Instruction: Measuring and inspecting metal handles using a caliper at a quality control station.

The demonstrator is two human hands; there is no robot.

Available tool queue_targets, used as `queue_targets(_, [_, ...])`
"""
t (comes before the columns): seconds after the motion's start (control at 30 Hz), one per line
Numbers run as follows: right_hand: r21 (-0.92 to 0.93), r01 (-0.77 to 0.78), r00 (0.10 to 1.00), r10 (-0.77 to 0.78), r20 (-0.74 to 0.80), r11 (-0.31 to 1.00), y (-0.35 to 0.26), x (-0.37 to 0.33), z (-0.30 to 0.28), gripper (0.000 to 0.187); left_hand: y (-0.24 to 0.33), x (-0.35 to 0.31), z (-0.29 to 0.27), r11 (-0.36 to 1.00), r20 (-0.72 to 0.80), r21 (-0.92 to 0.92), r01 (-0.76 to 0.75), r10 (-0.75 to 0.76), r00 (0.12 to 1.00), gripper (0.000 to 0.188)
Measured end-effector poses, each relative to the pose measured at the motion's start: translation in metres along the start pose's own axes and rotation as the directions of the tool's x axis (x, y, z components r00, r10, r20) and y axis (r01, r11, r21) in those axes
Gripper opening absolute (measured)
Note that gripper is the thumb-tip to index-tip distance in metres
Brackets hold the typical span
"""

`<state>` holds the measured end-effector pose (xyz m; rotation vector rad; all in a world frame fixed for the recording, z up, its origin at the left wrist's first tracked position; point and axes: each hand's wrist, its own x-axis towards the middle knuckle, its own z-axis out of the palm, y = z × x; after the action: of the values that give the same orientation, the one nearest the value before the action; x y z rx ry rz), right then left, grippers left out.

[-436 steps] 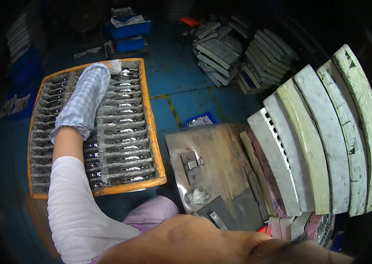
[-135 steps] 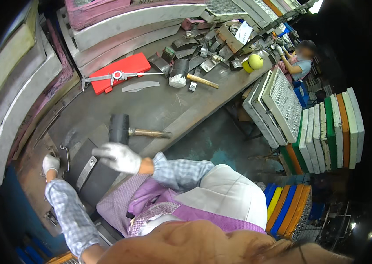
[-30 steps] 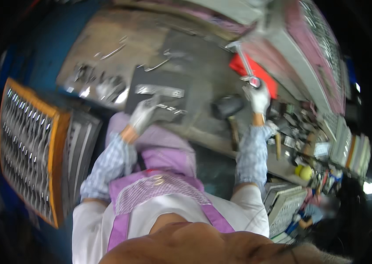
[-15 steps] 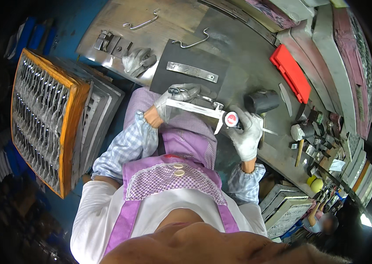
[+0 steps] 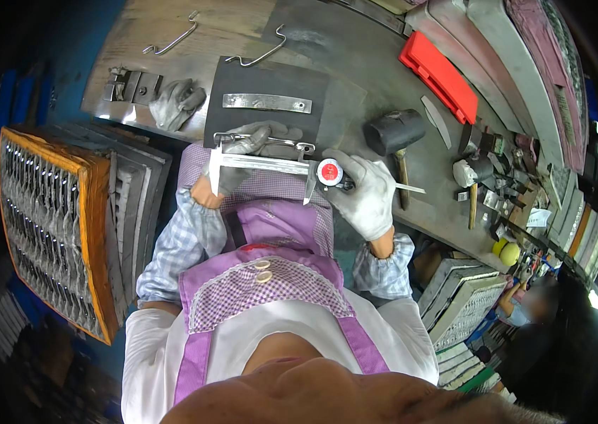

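Note:
In my gloved left hand (image 5: pixel 248 146) is a slim, shiny metal handle-like part (image 5: pixel 305 147), with the fingers wrapped round its middle. My right hand (image 5: pixel 370 196), also in a white glove, grips a dial caliper (image 5: pixel 329 172) with a red-faced dial. The caliper lies almost level, just on my side of the metal part, its jaws spread wide. Whether the jaws touch the part I cannot tell. Beyond my left hand a flat, slightly curved metal strip (image 5: pixel 267 103) rests on a dark mat (image 5: pixel 317 88).
Two bent metal rods (image 5: pixel 175 39), a metal block fixture (image 5: pixel 131 86) and a crumpled glove (image 5: pixel 175 104) lie at the far left. Rightward are a black mallet (image 5: pixel 394 132), a red case (image 5: pixel 440 78) and small tools. An orange-edged rack (image 5: pixel 94 233) stands left. Another person is at far right.
The whole view has shifted, so the bench things appear further left. The caliper has turned more level, its dial facing up, and its fixed jaw has come alongside the metal part's left end.

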<state>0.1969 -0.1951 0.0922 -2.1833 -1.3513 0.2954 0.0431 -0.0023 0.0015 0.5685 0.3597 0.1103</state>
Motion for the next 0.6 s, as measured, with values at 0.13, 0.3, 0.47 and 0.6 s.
queue_targets(0.13, [0.008,-0.015,1.0,0.015,0.014,1.0,0.002,0.0008,0.0021,0.047,0.0008,0.002,-0.0013,0.999,0.02,-0.038,-0.009,0.009,1.0,0.038])
queue_targets(0.3, [0.013,-0.029,0.999,0.028,0.021,1.0,0.0041,0.0004,0.0018,0.046,0.0015,0.0028,0.0018,1.0,-0.018,-0.017,-0.004,0.004,1.0,0.039])
queue_targets(0.47, [0.023,-0.035,0.999,0.034,0.032,0.999,0.004,0.0006,0.0026,0.046,0.0012,0.0021,0.004,0.999,-0.036,0.015,-0.031,0.032,0.999,0.038])
queue_targets(0.6, [0.031,-0.028,0.999,0.028,0.026,0.999,0.0028,-0.0003,0.0035,0.047,0.0003,0.0002,0.001,0.999,-0.023,0.024,-0.049,0.05,0.998,0.038])
